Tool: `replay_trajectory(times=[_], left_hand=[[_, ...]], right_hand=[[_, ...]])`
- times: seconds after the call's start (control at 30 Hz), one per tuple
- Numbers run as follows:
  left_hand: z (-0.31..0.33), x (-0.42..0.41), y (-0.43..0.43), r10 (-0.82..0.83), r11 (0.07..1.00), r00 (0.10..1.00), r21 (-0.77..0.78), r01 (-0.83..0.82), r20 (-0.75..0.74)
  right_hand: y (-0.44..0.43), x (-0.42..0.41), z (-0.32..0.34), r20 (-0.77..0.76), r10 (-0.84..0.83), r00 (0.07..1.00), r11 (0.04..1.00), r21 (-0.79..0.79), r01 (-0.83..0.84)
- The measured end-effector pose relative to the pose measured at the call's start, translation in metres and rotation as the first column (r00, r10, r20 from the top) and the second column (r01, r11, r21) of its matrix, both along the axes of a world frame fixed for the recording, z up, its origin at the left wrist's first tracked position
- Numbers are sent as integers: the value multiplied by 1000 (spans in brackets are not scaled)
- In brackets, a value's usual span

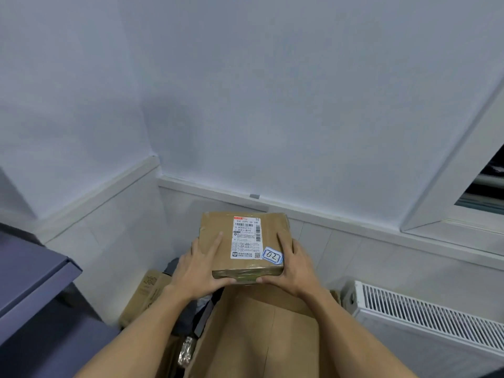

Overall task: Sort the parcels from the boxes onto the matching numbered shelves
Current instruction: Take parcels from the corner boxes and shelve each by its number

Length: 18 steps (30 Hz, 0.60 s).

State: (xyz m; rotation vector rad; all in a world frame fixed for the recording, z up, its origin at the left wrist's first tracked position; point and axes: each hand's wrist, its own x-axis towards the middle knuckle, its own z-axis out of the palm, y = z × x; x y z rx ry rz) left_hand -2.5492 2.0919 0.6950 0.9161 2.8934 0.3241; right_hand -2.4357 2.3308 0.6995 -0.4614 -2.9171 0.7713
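I see the parcel, with sticker 02, held above the open box near me. My left hand and right hand grip its two sides, fingers lying on top.

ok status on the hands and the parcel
Left hand and right hand both grip the cardboard parcel, held above the open box. Sticker reads 02. Nothing in the way.
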Motion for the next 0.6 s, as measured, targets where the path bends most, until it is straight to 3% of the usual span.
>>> replay_trajectory(times=[0.6], left_hand=[[35, 116, 23, 209, 978, 977, -17, -210, -54]], right_hand=[[45, 56, 24, -39, 228, 973, 974, 14, -228]])
